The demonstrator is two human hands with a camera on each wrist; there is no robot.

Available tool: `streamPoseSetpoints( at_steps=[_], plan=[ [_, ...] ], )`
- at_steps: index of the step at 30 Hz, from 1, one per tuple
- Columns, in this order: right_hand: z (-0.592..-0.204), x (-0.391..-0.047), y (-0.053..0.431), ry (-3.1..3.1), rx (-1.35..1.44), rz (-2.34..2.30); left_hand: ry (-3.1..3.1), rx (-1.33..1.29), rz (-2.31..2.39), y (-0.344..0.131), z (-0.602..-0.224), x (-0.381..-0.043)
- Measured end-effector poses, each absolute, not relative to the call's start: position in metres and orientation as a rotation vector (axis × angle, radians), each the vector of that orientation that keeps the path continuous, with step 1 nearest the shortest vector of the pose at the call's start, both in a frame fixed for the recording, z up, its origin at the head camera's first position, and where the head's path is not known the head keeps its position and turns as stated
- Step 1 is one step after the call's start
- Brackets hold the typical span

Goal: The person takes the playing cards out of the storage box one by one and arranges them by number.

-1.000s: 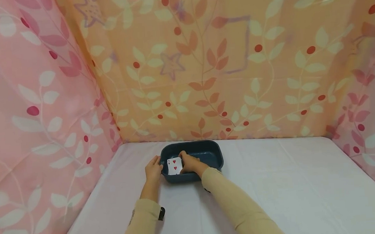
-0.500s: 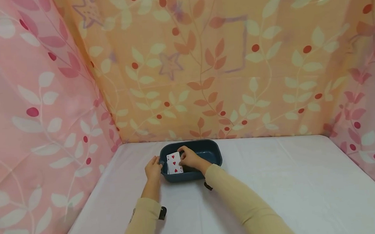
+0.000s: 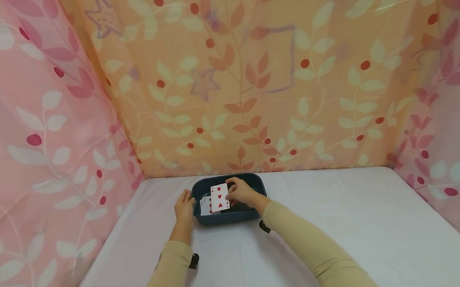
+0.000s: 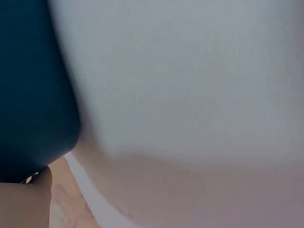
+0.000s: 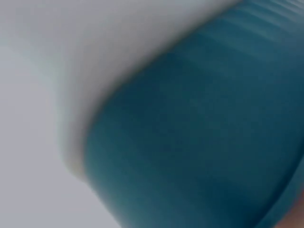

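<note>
In the head view my right hand (image 3: 243,192) pinches a white playing card (image 3: 218,197) by its right edge, thumb on the face. A column of red hearts shows on it. The card is over the left half of a dark blue rectangular basin (image 3: 234,218). Underneath, more playing cards (image 3: 205,206) lie in the basin, partly covered by the held one; red pips show on them. My left hand (image 3: 184,205) holds the basin's left rim with thumb and fingers. The left wrist view has a finger (image 4: 23,202) against the basin's wall (image 4: 33,90).
A white cloth-covered table (image 3: 335,224) spreads around the basin, mostly to the right and front. Patterned fabric hangs behind as an orange curtain (image 3: 229,130), with a pink curtain (image 3: 55,170) on the left and another on the right. The right wrist view is mostly the basin's blurred outer wall (image 5: 190,123).
My right hand has drawn the hearts card up from the other cards and shifted it right, uncovering cards with red pips below. The left hand stays at the rim.
</note>
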State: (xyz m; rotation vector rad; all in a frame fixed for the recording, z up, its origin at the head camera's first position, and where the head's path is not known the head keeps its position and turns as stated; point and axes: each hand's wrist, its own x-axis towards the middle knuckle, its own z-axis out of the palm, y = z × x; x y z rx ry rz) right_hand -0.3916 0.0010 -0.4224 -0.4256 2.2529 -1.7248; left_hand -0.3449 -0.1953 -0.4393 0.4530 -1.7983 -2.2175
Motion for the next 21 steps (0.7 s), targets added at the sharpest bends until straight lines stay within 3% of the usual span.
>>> streamPoseSetpoints(
  at_steps=[21],
  plan=[
    [-0.412, -0.386, 0.06, 2.309, -0.24, -1.731, -1.736, 0.569, -2.293, -0.191, -0.436, -0.348]
  ],
)
